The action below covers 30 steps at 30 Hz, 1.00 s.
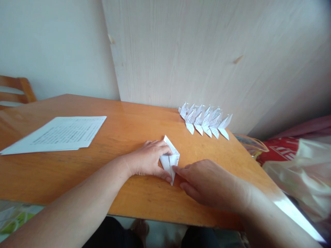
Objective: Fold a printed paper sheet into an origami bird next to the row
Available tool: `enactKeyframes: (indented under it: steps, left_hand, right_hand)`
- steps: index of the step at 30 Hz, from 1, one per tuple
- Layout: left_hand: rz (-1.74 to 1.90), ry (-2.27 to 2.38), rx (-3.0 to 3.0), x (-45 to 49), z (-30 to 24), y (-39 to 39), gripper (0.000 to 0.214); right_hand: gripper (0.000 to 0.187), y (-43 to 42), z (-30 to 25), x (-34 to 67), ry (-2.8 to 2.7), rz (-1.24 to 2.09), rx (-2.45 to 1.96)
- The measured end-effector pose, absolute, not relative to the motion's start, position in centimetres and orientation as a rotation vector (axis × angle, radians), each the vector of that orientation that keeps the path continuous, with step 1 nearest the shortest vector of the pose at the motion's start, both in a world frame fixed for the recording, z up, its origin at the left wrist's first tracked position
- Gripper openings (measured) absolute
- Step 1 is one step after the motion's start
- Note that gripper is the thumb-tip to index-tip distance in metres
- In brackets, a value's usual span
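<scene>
- Folded paper [173, 159], white and pointed at both ends, lies on the tabletop [134, 124] between the two hands, one tip facing away from the person, the other toward the near edge.
- Left hand [148, 158]: wide, thumb and fingers apart. The fingers rest over the paper's upper left side and the thumb lies at the lower tip, so it seems to pin the piece down rather than pinch it.
- Right hand [207, 181]: index finger stretched out, its tip at the paper's right edge, the other fingers curled. It holds nothing that shows.
- For a crisp crease, match the edges first, then run the index fingertip along the fold in one firm stroke.
- Left-hand pressure is best even; a skewed push near the narrow lower tip could slide the layers out of line.
- The line down the lower half looks like a useful guide for symmetry.
- Printed sheets [74, 132] and a cluster of folded pieces [199, 119] sit well apart from the hands, leaving room to turn the paper.
</scene>
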<state>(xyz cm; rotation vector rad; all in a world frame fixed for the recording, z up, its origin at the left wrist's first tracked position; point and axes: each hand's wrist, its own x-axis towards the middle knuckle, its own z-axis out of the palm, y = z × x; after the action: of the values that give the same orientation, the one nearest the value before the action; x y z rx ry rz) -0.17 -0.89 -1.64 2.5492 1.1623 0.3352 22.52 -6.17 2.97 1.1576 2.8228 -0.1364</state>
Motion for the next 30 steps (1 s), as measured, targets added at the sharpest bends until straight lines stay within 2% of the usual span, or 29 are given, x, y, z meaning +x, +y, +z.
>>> enactKeyframes:
  steps: [5,13,22,30]
  left_hand:
    - [0.342,1.134,2.554,-0.3,-1.8,-0.8,0.079]
    - [0.33,1.131,2.546,-0.3,-1.3,-1.1,0.058]
    - [0.322,1.134,2.534,-0.1,-1.1,-1.1,0.06]
    - [0.319,1.133,2.531,-0.3,-1.3,-1.1,0.063]
  right_hand:
    - [0.025,-6.2,3.3,22.3,2.803,-0.153,1.16]
    - [0.026,-6.3,3.9,22.1,2.778,-0.197,1.157]
    - [0.027,-6.5,4.0,21.7,2.741,-0.151,1.137]
    - [0.025,-6.7,4.3,22.0,2.844,-0.238,1.101]
